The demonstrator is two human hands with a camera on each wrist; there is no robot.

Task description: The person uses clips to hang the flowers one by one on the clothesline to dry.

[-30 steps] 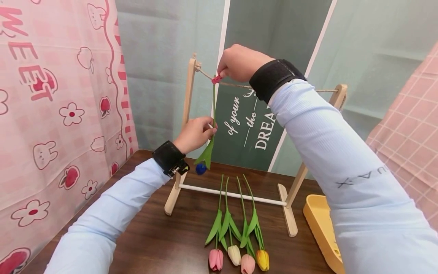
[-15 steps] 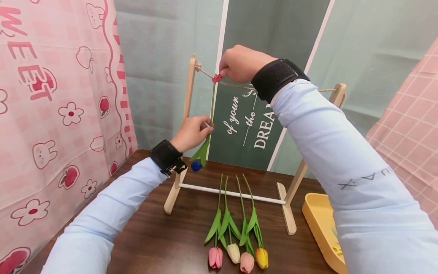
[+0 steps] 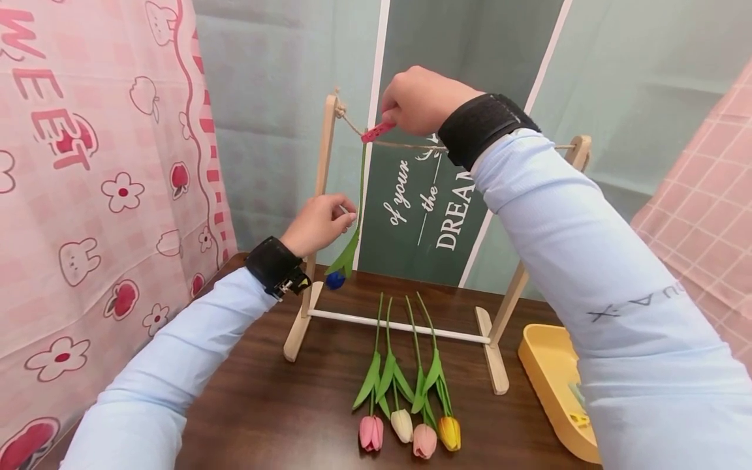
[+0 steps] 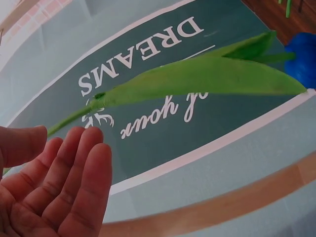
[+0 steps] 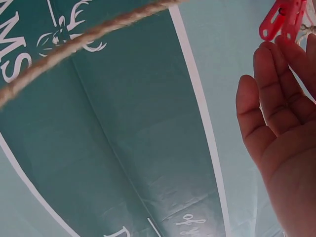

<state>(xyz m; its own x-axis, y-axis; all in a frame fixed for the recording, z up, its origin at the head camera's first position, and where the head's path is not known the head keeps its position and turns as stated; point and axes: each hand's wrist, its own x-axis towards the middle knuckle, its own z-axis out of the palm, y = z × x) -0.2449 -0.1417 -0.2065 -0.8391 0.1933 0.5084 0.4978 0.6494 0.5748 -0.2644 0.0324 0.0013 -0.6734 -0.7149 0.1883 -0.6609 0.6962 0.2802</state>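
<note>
Blue tulip (image 3: 348, 253) hangs bloom-down below the rope (image 3: 411, 146)

Head: at 12 o'clock the red peg (image 3: 376, 132) meets the rope and the tulip's stem. My right hand (image 3: 420, 101) has its grip at the peg's end; pinching or touching, I cannot tell.

Left wrist: my left hand (image 4: 54, 185), at 8 o'clock, holds its grip apart, beside the stem.

Right wrist: the peg is at 2 o'clock, by my fingertips (image 5: 267, 54).

The clothespin (image 3: 375, 132) looks like smooth plastic, the rope (image 5: 94, 35) rough fibre, the frame (image 3: 326, 150) matt wood
</note>
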